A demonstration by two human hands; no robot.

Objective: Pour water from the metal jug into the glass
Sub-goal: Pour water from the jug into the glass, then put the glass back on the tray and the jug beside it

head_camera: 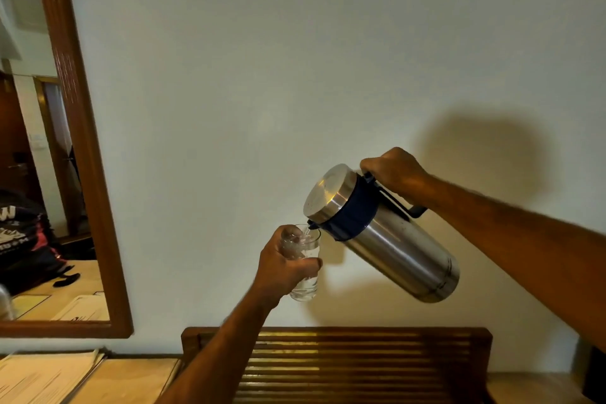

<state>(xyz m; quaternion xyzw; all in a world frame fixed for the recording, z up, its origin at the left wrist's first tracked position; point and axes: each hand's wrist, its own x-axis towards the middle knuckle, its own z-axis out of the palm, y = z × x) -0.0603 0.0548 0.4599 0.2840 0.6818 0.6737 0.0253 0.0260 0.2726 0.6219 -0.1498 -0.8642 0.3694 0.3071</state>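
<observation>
My right hand (393, 174) grips the dark blue handle of the metal jug (400, 249), a steel cylinder with a blue collar and a steel lid. The jug is held in the air, tilted down to the left, and its spout rests over the rim of the glass. My left hand (282, 267) is wrapped around the clear glass (306, 285), holding it up in front of the wall. A thin stream of water runs from the spout into the glass, which holds some water.
Below the hands stands a slatted dark wooden chair back (344, 364). A wood-framed mirror (82, 174) hangs at the left. Papers (46, 377) lie on the light wooden tabletop (131, 380) at the bottom left. A plain pale wall fills the background.
</observation>
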